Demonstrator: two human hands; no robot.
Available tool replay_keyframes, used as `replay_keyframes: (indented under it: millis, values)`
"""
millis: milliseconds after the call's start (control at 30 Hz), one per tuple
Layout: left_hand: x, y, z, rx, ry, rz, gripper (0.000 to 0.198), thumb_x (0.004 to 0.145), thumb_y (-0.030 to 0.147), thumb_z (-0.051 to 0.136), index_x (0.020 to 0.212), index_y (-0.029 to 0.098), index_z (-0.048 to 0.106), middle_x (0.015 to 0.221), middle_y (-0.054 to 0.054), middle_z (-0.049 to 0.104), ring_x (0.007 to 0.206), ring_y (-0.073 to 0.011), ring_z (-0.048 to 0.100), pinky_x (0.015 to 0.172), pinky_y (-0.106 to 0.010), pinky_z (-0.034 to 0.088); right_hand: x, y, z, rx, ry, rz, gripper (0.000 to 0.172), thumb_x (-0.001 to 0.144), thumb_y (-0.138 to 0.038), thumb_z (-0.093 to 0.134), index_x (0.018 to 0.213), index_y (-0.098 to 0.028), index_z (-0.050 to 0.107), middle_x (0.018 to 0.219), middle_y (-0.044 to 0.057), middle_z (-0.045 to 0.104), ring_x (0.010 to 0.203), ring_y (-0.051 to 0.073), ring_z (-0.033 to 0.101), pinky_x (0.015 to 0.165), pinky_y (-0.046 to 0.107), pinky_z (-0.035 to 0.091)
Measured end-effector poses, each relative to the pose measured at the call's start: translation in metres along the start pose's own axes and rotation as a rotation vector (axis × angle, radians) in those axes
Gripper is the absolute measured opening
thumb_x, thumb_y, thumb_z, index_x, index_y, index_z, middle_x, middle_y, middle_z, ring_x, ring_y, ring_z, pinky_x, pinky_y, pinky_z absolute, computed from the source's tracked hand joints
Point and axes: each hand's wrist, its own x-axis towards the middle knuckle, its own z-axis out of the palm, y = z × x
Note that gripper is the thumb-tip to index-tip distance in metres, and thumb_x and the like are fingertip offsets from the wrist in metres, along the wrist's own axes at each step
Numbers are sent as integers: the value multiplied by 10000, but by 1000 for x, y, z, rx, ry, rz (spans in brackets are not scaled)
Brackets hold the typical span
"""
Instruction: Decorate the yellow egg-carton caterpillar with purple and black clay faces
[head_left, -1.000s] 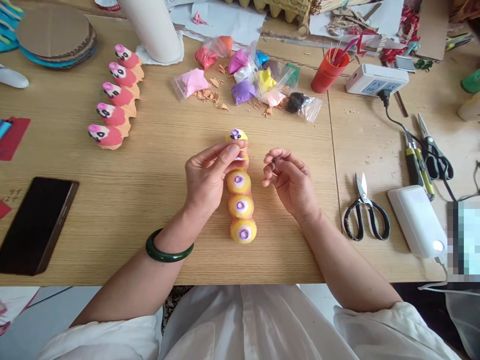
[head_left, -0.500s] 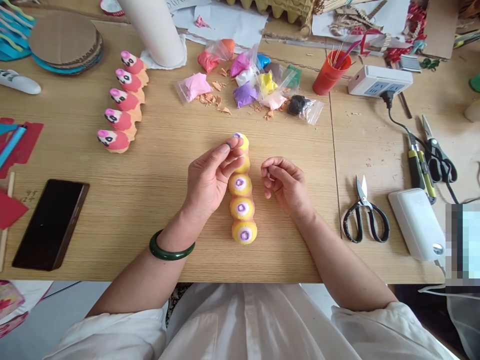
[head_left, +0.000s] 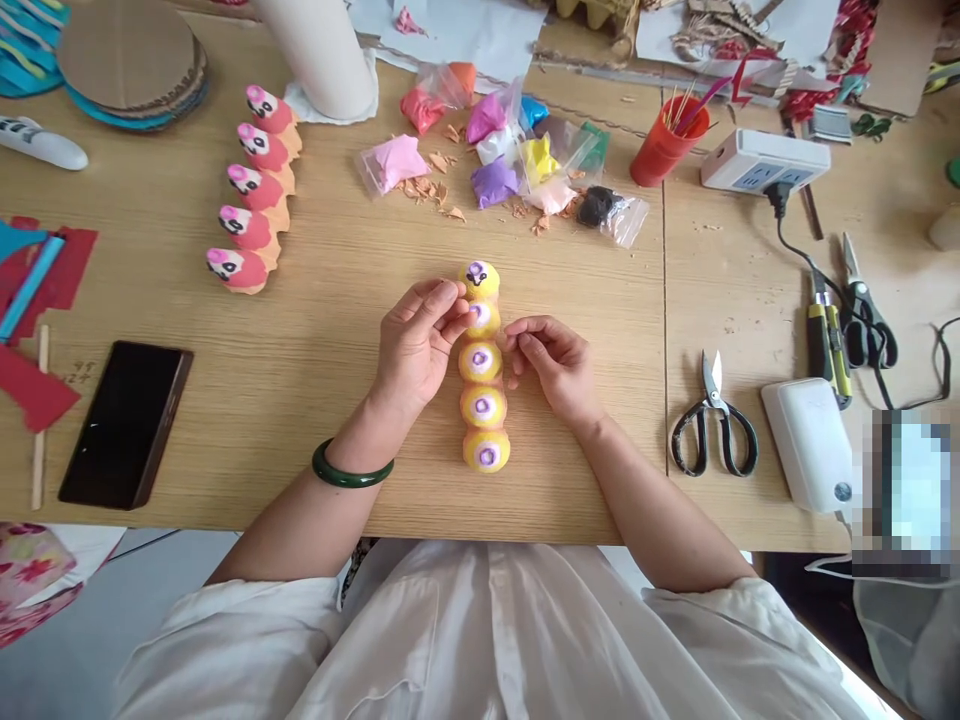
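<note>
A strip of egg-carton cups (head_left: 484,407) lies lengthwise before me, each bump coated in yellow with a pale disc and a small purple ring. On its farthest bump (head_left: 478,280) there are little black marks like a face. My left hand (head_left: 421,335) is at the strip's left side, thumb and forefinger pinched beside the upper two bumps. To the right of the strip, my right hand (head_left: 553,362) also has its fingertips pinched together. Whatever either pinch holds is too small to make out.
A red-and-white egg-carton strip (head_left: 255,187) stands at the left. Beyond my hands lie bags of coloured clay (head_left: 495,182), including black (head_left: 598,207), and a red cup (head_left: 670,142) of sticks. Scissors (head_left: 712,415) and a white power bank (head_left: 808,445) lie right, a phone (head_left: 126,425) left.
My left hand has drawn back slightly from the farthest bump, uncovering its black marks. My right hand has moved left, closer to the strip. The whole view has shifted a little.
</note>
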Motion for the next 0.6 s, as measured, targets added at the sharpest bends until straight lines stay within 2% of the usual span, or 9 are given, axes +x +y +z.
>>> replay_keyframes:
  millis: [100,267,467,600]
  values:
    - [-3,2,5,-19,-12,17,330,756,436,965,925,215,789,961,-10,821,778,-98,758,759,-198,655,0,-1,0,-6,26,19,295,899,-488,798,952,-206,728,834,-9,667,585,87,563,505,245,578]
    - [-12,6,15,17,-111,42,317,776,453,950,914,217,790,936,-6,826,724,-94,746,698,-202,644,2,0,-1,63,64,31,191,906,-394,727,932,-205,738,753,-38,573,560,83,499,451,219,528]
    - [-13,7,16,-17,-135,4,389,669,424,1029,846,218,751,818,34,786,645,-70,706,627,-165,624,0,-3,2,67,100,23,303,884,-504,805,945,-215,740,699,-65,505,539,74,444,445,206,498]
    - [-17,11,21,-27,-190,-42,318,708,417,1009,842,210,808,652,49,700,536,-59,634,537,-154,587,-3,-1,1,23,82,18,318,889,-522,827,965,-223,750,636,-87,473,484,68,396,414,204,447]
